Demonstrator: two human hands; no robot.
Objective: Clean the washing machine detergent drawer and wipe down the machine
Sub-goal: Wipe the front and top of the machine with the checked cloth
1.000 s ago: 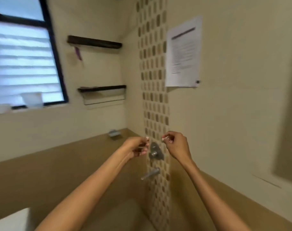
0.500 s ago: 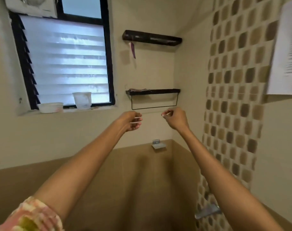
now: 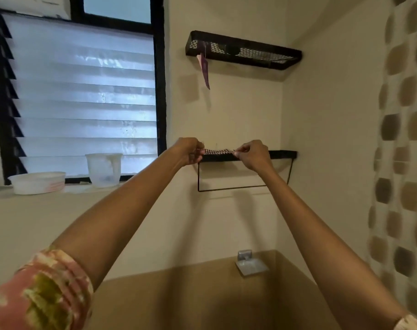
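Observation:
A checked cloth [image 3: 218,151] lies along the lower black wall shelf [image 3: 283,154]. My left hand [image 3: 188,151] pinches its left end and my right hand [image 3: 252,154] pinches its right end, both arms stretched up toward the shelf. The cloth is drawn out between the two hands, just above the shelf edge. No washing machine or detergent drawer is in view.
An upper black mesh shelf [image 3: 243,50] with a purple tag [image 3: 204,70] hangs above. A white tub [image 3: 37,182] and a clear cup [image 3: 104,169] stand on the window sill at left. A metal soap dish [image 3: 250,265] is fixed lower on the wall. Mosaic tiles [image 3: 402,139] run down the right.
My view swung up and left from the tap to the shelves. Both hands rose to the lower shelf and took hold of the checked cloth's ends.

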